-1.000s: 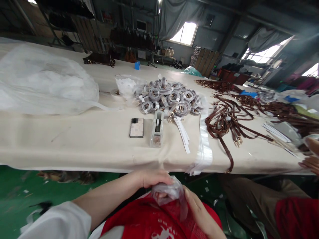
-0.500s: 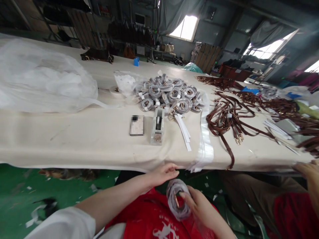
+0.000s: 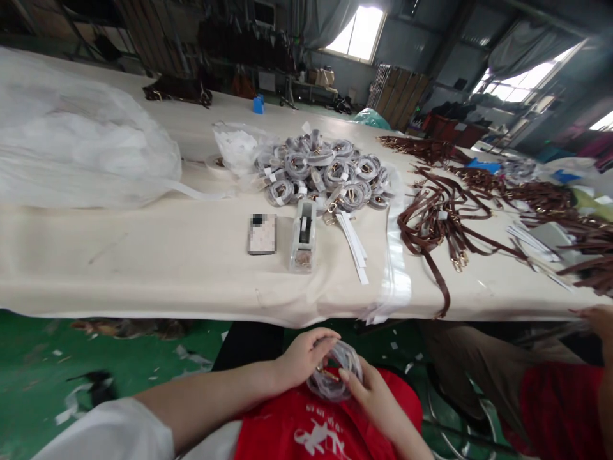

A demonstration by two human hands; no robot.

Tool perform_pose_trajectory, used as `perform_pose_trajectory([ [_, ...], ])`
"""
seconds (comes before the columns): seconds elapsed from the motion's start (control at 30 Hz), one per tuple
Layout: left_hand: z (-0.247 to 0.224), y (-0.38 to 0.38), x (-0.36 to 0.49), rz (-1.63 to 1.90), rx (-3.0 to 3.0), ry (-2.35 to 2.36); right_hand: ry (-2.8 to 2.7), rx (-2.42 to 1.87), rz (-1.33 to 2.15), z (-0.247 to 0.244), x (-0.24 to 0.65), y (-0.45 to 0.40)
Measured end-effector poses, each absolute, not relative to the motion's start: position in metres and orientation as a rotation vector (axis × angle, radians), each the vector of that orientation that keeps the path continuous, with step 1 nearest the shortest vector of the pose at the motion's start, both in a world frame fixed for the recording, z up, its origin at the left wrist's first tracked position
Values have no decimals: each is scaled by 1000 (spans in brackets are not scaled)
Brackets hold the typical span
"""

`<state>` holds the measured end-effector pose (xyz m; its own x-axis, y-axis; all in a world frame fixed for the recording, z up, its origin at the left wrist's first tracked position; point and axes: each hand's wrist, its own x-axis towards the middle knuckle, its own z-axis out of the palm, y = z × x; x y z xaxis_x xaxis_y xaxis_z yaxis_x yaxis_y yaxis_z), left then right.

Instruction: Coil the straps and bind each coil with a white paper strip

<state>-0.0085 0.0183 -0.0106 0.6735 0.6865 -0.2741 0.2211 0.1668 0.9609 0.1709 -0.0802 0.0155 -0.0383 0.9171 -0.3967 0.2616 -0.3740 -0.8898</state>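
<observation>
A coiled strap in clear wrapping (image 3: 336, 383), with a bit of gold metal at its middle, is held over my red apron, below the table's front edge. My left hand (image 3: 306, 358) grips the coil's upper left side. Around its right side are the fingers of my right hand (image 3: 371, 390), the thumb lying on top. On the table (image 3: 191, 268) ahead are a heap of similar grey wrapped coils (image 3: 325, 167), a tape dispenser (image 3: 303, 236) and white paper strips (image 3: 353, 246).
A large plastic bag (image 3: 86, 140) covers the table's left part. Brown straps (image 3: 440, 223) lie to the right, beside a stack of clear plastic sleeves (image 3: 395, 275). A pixelated flat object (image 3: 262, 234) lies left of the dispenser. Another person's hand (image 3: 598, 319) shows at far right.
My left hand has come down and closed on the coil. The coil has moved up slightly and tilted. The other person's hand has shifted toward the right edge.
</observation>
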Motion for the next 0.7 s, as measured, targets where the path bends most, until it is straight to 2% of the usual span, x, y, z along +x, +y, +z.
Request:
perform_pose_trajectory([
  [0.2, 8, 28, -18, 391, 1705, 722, -1423, -1562, 1470, 12, 152, -71],
  [0.43, -10, 22, -27, 357, 1703, 879, -1696, -1772, 1167, 26, 169, -39],
  [0.7, -24, 22, -35, 373, 1754, 821, -1580, -2174, 371, 44, 225, 82],
])
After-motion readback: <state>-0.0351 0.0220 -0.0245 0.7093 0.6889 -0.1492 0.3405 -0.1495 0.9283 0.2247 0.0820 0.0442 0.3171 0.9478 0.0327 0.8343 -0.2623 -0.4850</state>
